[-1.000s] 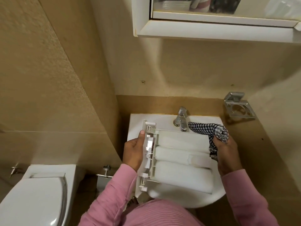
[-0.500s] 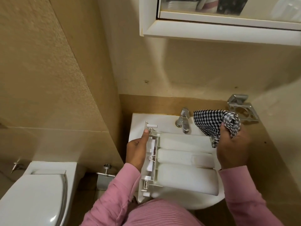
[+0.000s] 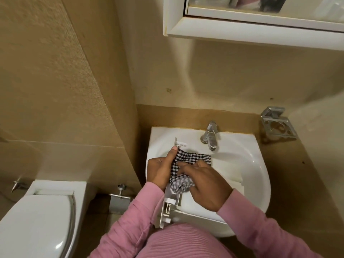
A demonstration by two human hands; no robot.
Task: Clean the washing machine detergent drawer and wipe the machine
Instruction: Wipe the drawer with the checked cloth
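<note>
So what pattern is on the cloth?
Black and white checks. The cloth shows best in the head view, the only one here.

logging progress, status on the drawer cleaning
Left hand grips detergent drawer over sink. Right hand holds checkered cloth on its panel end. Nothing blocking; tap stands behind.
</note>
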